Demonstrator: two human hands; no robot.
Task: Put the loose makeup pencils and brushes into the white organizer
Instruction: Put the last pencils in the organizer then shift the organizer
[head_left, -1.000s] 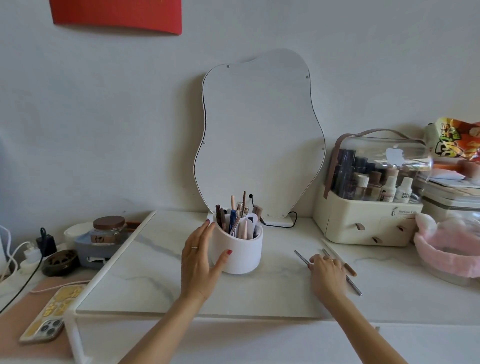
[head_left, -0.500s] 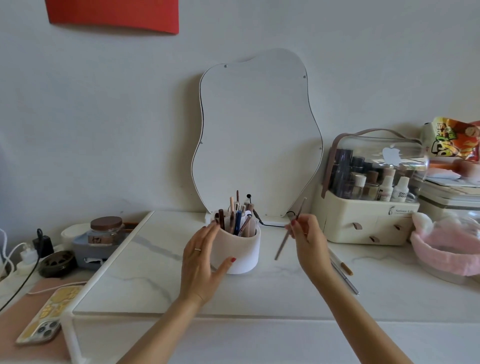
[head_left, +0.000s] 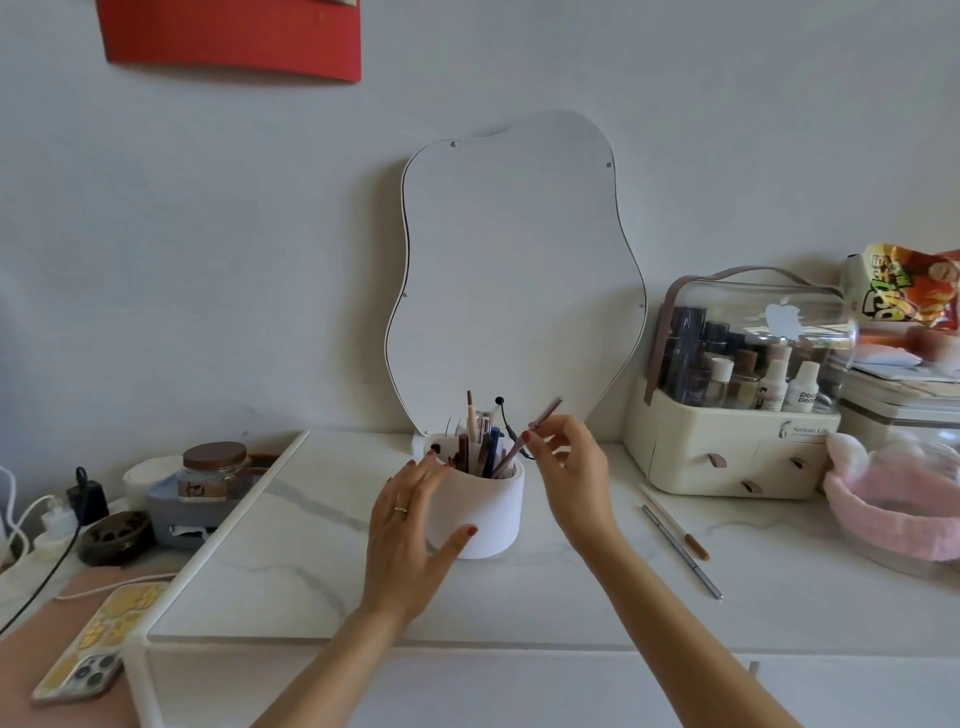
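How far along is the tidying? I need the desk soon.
Partly done. The white organizer already holds several pencils and brushes upright. In hand: the right hand pinches a thin pencil, its lower end at the organizer's rim, while the left hand steadies the organizer. Left: a grey pencil and a white brown-tipped pencil on the desktop.

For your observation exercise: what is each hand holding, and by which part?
Right hand pinches a thin pencil near its middle, lower end in the white organizer. Left hand cups the organizer's side.
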